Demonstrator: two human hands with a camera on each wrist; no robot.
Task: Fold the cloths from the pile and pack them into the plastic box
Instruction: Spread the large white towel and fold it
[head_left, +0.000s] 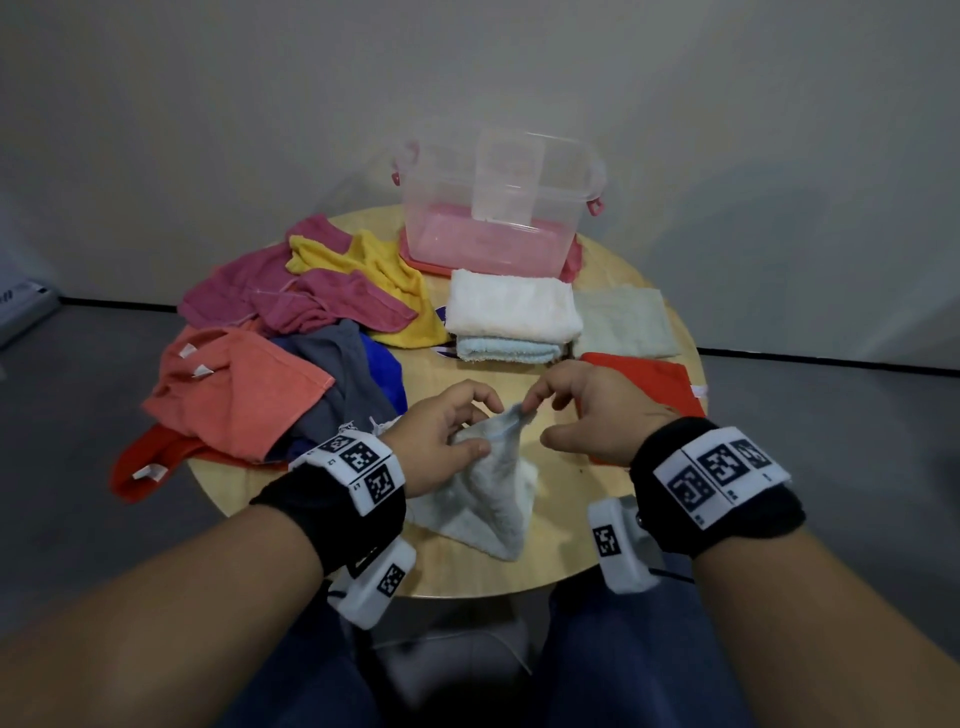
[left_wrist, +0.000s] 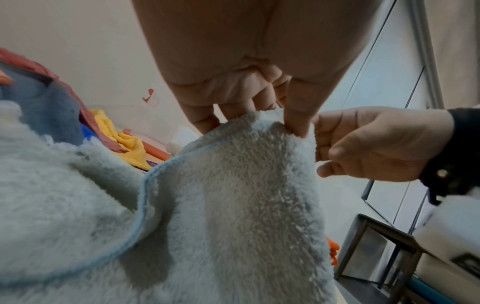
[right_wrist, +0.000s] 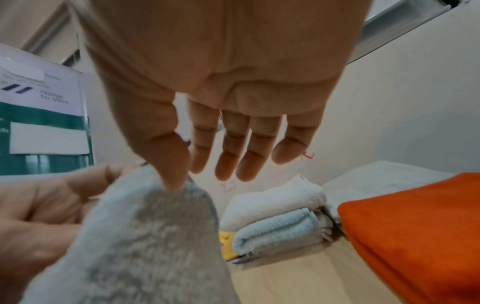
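A pale blue cloth (head_left: 485, 486) is pinched at one corner by both the left hand (head_left: 441, 441) and right hand (head_left: 587, 410) above the table (head_left: 597, 551), folded cloths (head_left: 514, 317) stacked beside the unfilled plastic box (head_left: 498, 208), a pile (head_left: 291, 338) left unfolded.

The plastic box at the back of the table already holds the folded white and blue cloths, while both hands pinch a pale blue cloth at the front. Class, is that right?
Not quite. The plastic box holds no cloths: the head view shows the folded white cloth and blue cloth stacked on the table before it. The left hand and right hand do pinch the pale blue cloth.
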